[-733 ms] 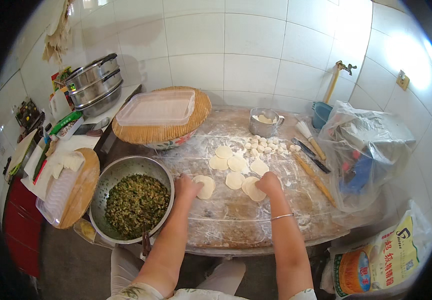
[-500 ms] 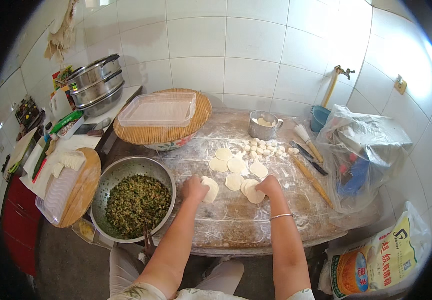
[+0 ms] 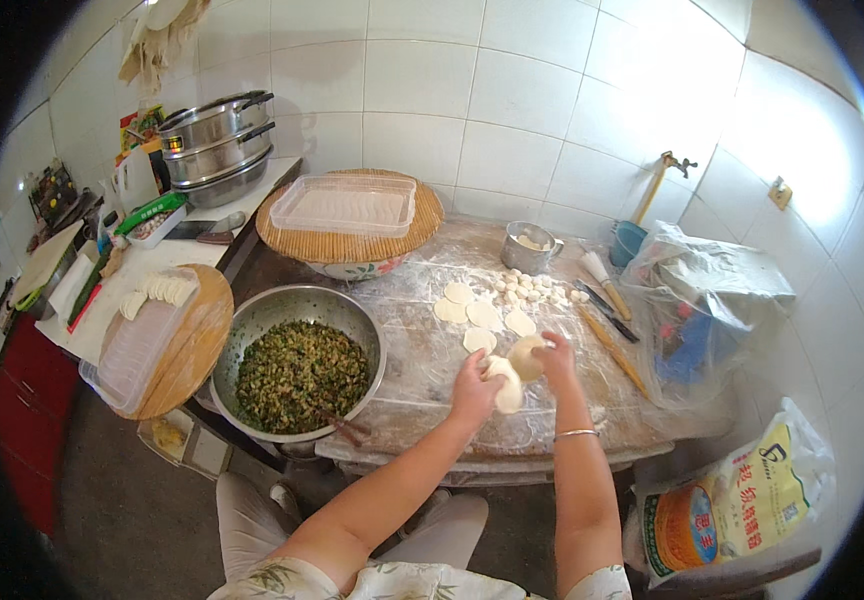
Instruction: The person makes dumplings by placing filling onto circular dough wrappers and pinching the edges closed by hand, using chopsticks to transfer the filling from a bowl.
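Observation:
Over the floured board, my left hand (image 3: 474, 390) pinches round dough wrappers (image 3: 508, 393) by their edge. My right hand (image 3: 556, 358) grips more dough wrappers (image 3: 526, 357), raised and tilted just beyond them. The two batches nearly meet, and their overlap hides whether they touch. Past my hands, several single dough wrappers (image 3: 485, 314) lie flat. Small dough pieces (image 3: 524, 288) are scattered behind these. To the left of my left hand stands a wide metal bowl (image 3: 376, 372) of chopped green-brown filling (image 3: 302, 375), with utensil handles (image 3: 345, 428) at its near rim.
A wooden rolling pin (image 3: 614, 350), a dark knife (image 3: 607, 312) and a brush (image 3: 605, 284) lie right. A metal cup (image 3: 530, 250) stands behind. Back left, a clear tray (image 3: 344, 203) rests on a woven lid (image 3: 430, 215). Dumplings (image 3: 167, 289) sit on a round board (image 3: 214, 325).
My left hand has lifted its wrappers and moved right, toward my right hand. The right hand has raised its wrappers off the board. The whole view has shifted slightly.

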Motion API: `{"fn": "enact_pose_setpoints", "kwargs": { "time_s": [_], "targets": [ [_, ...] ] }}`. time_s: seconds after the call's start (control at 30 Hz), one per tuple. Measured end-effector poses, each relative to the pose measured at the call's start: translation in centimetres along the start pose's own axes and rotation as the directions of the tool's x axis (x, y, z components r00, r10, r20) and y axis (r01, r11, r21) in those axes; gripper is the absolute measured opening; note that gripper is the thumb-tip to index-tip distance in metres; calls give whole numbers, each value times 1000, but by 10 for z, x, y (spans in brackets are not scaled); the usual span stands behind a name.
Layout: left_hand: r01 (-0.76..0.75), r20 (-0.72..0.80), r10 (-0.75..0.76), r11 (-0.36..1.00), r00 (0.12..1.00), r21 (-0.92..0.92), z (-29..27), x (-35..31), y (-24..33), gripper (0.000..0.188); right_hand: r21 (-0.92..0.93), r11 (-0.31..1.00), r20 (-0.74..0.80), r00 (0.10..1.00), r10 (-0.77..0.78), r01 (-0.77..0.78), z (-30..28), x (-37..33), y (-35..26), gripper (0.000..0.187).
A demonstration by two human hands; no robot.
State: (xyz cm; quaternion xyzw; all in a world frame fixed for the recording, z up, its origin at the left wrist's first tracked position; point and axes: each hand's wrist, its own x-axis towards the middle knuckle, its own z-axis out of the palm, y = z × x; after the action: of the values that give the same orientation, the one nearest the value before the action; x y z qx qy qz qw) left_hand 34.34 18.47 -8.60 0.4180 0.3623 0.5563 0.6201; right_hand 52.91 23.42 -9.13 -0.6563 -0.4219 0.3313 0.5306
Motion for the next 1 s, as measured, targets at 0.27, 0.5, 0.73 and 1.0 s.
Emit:
{"fn": "enact_pose_setpoints", "kwargs": {
  "time_s": [0.27,0.5,0.73,1.0],
  "targets": [
    [-16,192,35,995,981,-97,36,-82,116,65,-89,993,-210,973,-97,79,-60,-58,-85,50],
    [-196,120,212,971,970,-137,-39,-119,221,68,168,972,-63,986,-154,162,-17,-91,-139,43],
    [-360,-105,387,910,916,206,-180,-129,279,60,348,929,207,957,-204,122,86,-133,-211,41],
    [-208,-264,511,691,818,693,-325,-141,290,53,101,948,551,777,-306,301,275,-150,-275,41]
  ]
}}
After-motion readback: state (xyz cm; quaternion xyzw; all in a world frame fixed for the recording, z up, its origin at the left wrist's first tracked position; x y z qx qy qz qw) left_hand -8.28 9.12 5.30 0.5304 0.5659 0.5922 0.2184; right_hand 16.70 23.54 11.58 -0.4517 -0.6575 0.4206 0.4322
